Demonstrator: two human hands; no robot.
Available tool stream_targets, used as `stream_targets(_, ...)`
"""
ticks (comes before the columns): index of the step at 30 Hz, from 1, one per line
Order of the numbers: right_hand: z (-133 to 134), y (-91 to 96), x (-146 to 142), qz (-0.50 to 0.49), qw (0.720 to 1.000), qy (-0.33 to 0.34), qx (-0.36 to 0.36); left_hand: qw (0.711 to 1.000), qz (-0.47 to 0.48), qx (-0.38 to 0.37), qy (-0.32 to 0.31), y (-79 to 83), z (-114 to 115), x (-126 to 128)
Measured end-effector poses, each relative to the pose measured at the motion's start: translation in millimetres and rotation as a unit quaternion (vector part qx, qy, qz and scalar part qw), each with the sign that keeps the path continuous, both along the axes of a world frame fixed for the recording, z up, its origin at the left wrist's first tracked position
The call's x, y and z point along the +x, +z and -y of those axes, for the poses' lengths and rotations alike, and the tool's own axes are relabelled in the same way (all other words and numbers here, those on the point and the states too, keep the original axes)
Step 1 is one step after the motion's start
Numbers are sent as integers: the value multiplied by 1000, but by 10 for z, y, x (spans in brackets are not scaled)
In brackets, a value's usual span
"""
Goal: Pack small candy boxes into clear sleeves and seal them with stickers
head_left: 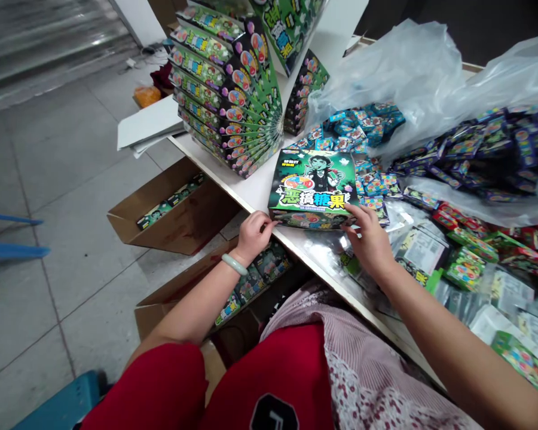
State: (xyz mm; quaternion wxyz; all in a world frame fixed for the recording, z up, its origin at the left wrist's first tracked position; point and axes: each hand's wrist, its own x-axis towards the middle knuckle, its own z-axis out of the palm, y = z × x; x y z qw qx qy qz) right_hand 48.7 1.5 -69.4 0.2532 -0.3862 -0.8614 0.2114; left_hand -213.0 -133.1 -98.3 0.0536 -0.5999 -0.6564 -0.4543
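A green and black candy box [314,179] with a cartoon vampire on its lid lies flat near the edge of the white table [246,194]. My left hand [253,234], with a pale bangle on its wrist, pinches the box's near left corner with curled fingers. At the near right corner, my right hand [368,239] grips the box between thumb and fingers. The lid looks closed. Small blue candy packets [356,128] lie in a heap just behind and beside the box.
Fanned stacks of display boxes [233,95] stand at the table's back left. Purple packets [479,149] lie on plastic sheeting [407,65] to the right, with red and green packs [466,267] nearer. Open cartons [174,230] holding boxes sit on the floor. A blue stool [63,403] is at lower left.
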Motion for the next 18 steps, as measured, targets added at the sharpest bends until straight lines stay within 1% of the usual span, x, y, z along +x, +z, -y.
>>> stream_targets(4,-26,-21,28,-20,1000,23,-1,1000,2,1,-4,0,-23,-2)
stream_targets(10,-34,1,37,7,999,23,22,1000,-7,-13,-23,-8,-14,-63)
stream_targets(18,-95,-27,85,0,998,45,33,1000,10,-22,-6,-123,-25,-54)
